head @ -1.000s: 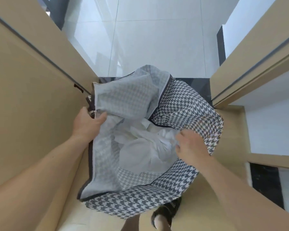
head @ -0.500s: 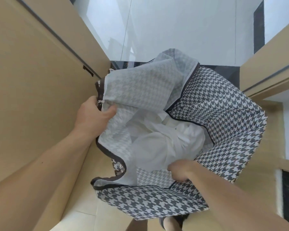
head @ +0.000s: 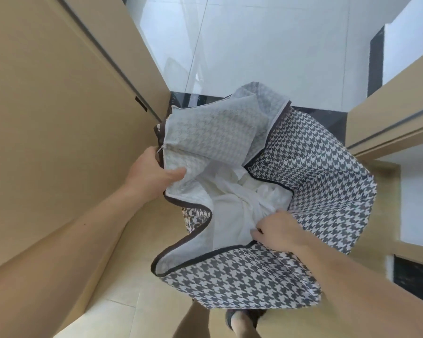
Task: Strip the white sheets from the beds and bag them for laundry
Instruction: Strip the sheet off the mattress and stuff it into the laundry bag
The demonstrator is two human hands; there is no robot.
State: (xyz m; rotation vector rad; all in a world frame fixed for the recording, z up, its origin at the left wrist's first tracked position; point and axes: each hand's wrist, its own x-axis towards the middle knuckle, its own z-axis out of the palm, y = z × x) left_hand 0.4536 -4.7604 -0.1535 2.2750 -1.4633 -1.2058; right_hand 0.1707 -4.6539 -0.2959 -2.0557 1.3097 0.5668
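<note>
Sheets: I see the white sheets bunched inside the open bag, centre frame, with their lower folds lost under the lining.
Bag: houndstooth, its mouth gaping. Its near edge covers most of a foot.
Left hand: grips the bag's left rim, thumb over the pale lining, fingers hidden behind.
Right hand: curled into the sheets, fingertips buried in cloth.
Surround: tan panel on the left, glossy white floor at the top.

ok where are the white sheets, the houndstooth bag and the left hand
white sheets (head: 232,211): head view, bunched fabric inside the bag
houndstooth bag (head: 315,172): head view, patterned outer wall on the right
left hand (head: 152,174): head view, middle of the hand's back
</note>
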